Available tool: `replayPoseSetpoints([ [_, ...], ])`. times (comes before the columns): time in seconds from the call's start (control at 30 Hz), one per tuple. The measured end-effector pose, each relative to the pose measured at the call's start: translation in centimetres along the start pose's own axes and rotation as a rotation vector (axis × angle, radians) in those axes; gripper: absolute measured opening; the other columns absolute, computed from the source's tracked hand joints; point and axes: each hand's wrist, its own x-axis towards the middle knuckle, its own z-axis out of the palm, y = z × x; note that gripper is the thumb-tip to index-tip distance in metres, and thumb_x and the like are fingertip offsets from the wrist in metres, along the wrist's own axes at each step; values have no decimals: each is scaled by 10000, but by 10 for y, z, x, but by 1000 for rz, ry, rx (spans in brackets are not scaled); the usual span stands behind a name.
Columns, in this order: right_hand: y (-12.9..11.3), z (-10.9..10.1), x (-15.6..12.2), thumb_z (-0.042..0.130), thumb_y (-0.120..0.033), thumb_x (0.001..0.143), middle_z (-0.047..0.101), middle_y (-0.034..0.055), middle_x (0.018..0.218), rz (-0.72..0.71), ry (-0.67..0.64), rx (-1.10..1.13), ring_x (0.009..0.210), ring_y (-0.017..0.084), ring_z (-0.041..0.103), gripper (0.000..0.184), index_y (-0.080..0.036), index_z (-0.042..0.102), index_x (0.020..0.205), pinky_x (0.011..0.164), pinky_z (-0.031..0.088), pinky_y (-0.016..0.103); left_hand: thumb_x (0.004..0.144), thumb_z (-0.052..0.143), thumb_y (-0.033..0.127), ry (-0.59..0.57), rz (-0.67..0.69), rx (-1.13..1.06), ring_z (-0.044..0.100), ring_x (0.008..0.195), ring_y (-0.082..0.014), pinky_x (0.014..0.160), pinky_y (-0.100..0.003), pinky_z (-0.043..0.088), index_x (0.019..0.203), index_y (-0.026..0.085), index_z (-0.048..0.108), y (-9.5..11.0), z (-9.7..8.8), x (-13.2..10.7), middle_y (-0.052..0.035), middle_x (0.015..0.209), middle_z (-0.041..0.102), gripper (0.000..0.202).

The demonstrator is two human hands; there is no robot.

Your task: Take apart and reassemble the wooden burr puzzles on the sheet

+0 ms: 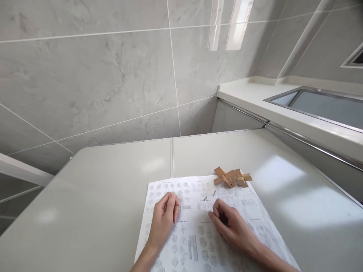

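Observation:
A large printed sheet of paper (195, 215) with rows of small grey diagrams lies on the table. My left hand (165, 213) rests on its left half, fingers curled in and thumb laid along them, with nothing seen in it. On the right half, my right hand (229, 221) is curled too, its thumb and forefinger close together around a dark hollow and no object showing. Several notched wooden puzzle pieces (231, 177) lie crossed in a small heap on the sheet's far right corner, beyond my right hand and apart from it.
The pale glossy table (99, 204) has a seam running away from me. A grey tiled wall (113, 83) rises behind it. At the right stands a white counter (249, 94) with a sink (320, 102) set into it. A white rail (22, 168) is at the far left.

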Motion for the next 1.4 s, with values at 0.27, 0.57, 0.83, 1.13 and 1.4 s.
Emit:
replayPoseSetpoints([
  [0.27,6,-1,0,551,-372,1060,363,-99,611,-43,-5,2,541,144,331,344,-289,349,795,535,255,297,1100,473,580,126,60,52,397,529,-133,564,-257,390,764,231,539,-5,-14,13,53,545,448,489],
  [0.57,6,-4,5,617,-362,1017,388,-86,653,-59,17,36,587,144,314,336,-279,383,791,557,244,295,1070,506,545,266,120,136,437,529,-145,542,-242,415,762,237,559,-6,-43,27,49,554,463,439],
  [0.83,-2,-14,9,625,-515,1038,401,-107,586,-3,39,175,486,132,409,419,-290,371,793,498,326,267,1033,577,493,380,131,233,442,512,-132,505,-226,386,740,228,603,-12,-71,42,45,547,495,397],
  [1.13,1,-20,14,675,-673,993,427,-110,547,-9,117,270,456,126,429,525,-288,387,781,478,348,258,1030,561,485,372,139,241,441,492,-131,478,-217,392,732,228,599,-12,-71,47,46,531,484,396],
  [1.4,-3,-26,17,694,-712,982,491,-97,512,11,155,390,448,122,429,555,-279,425,763,485,367,263,1011,573,491,353,130,257,437,490,-130,491,-217,395,719,229,586,-6,-71,51,57,533,472,393],
])
